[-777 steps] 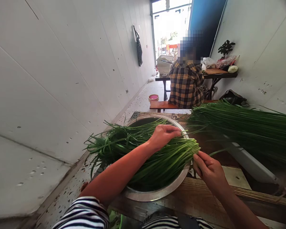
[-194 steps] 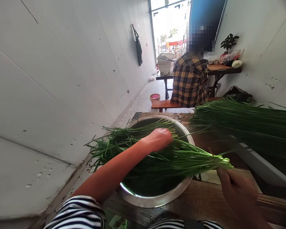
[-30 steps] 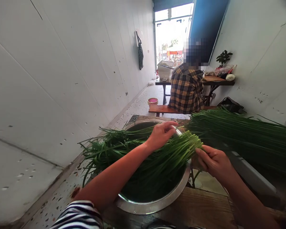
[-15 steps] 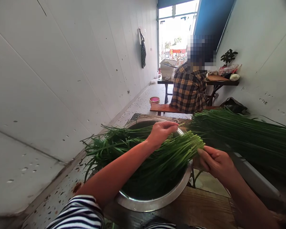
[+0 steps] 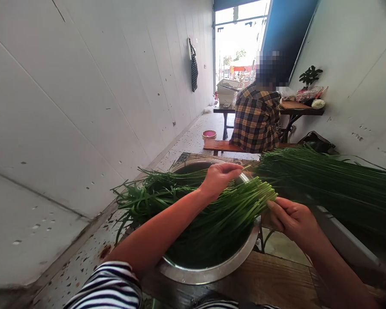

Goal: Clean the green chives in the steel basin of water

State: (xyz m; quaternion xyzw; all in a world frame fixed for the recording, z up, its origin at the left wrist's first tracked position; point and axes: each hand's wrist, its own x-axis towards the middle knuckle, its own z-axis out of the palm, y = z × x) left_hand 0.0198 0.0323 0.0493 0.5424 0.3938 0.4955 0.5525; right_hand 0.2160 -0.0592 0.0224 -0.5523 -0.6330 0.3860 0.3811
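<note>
A bunch of garlic chives [image 5: 241,204] lies across a round metal basin [image 5: 206,277], pale stem ends to the right and leaves hanging over the left rim. My left hand [image 5: 220,178] is closed above the bunch, thumb and fingers pinching a chive stalk whose pale tip [image 5: 246,167] pokes out to the right. Low on the right, my right hand [image 5: 291,216] has thumb and fingertips closed at the stem ends; what exactly lies between them is partly hidden. Dark water or shadow fills the basin below the leaves.
A large heap of chives [image 5: 334,184] lies on the right above a grey tub edge [image 5: 350,236]. Ahead, a person in a plaid shirt [image 5: 255,116] sits on a wooden bench [image 5: 218,146] at a table. A pink-lined bucket [image 5: 209,134] stands on the floor. A wall runs along the left.
</note>
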